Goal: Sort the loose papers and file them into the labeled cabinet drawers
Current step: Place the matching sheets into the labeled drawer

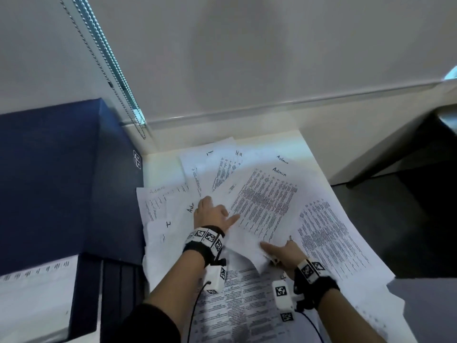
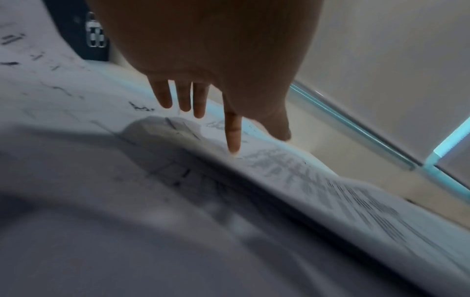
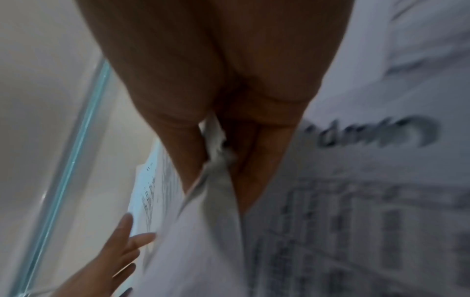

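Note:
Several printed sheets headed Admin, HR and IT lie fanned over a white table [image 1: 163,167]. The top Admin sheet [image 1: 264,206] is lifted at its near edge. My right hand [image 1: 272,253] pinches that near edge between thumb and fingers; the right wrist view shows the crumpled paper edge [image 3: 218,160] in the pinch. My left hand [image 1: 215,214] rests with straight fingers [image 2: 234,140] at the sheet's left edge, touching the papers. Another Admin sheet [image 3: 368,132] lies below the right hand. The dark blue cabinet [image 1: 49,181] stands to the left.
An open drawer [image 1: 84,288] at the lower left holds a printed sheet [image 1: 32,293]. A bead chain [image 1: 108,82] hangs by the wall behind the cabinet. More papers [image 1: 329,238] overhang the table's right edge above dark floor [image 1: 408,219].

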The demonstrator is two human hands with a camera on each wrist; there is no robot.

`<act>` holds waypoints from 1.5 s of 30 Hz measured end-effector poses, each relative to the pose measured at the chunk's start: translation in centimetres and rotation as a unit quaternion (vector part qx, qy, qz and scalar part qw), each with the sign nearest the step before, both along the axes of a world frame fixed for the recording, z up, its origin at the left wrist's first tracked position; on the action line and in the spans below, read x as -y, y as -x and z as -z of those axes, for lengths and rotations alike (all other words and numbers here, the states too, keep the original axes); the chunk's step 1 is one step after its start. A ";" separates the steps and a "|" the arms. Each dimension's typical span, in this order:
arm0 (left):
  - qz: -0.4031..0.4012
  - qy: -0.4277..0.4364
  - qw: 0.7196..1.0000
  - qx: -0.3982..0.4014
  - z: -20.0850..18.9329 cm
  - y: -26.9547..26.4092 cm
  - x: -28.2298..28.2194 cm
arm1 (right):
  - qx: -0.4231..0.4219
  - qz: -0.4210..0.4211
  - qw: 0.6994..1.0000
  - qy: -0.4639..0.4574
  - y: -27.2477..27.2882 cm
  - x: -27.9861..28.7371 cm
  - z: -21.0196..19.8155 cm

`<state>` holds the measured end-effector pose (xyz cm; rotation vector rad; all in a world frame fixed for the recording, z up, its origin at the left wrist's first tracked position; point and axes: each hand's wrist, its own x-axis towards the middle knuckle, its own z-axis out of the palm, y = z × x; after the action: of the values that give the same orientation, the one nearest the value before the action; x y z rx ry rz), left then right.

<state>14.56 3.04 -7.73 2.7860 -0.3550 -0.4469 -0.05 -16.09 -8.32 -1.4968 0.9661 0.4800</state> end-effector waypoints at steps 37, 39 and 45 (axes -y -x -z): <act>-0.166 0.153 0.940 -0.256 -1.2 17.3 -9.7 | 0.041 -0.060 0.957 0.280 18.3 5.5 -4.2; -0.185 0.174 0.942 -0.220 -1.6 17.7 -8.9 | 0.072 -0.053 0.967 0.241 18.1 5.0 -4.1; -0.162 0.263 0.904 -0.296 -0.8 19.9 -7.2 | 0.009 -0.106 0.979 0.173 17.7 5.5 -2.1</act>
<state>-5.32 10.27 -6.93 2.0036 0.1191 -0.9167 -17.72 -21.58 -6.22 -1.9278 0.9117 0.4652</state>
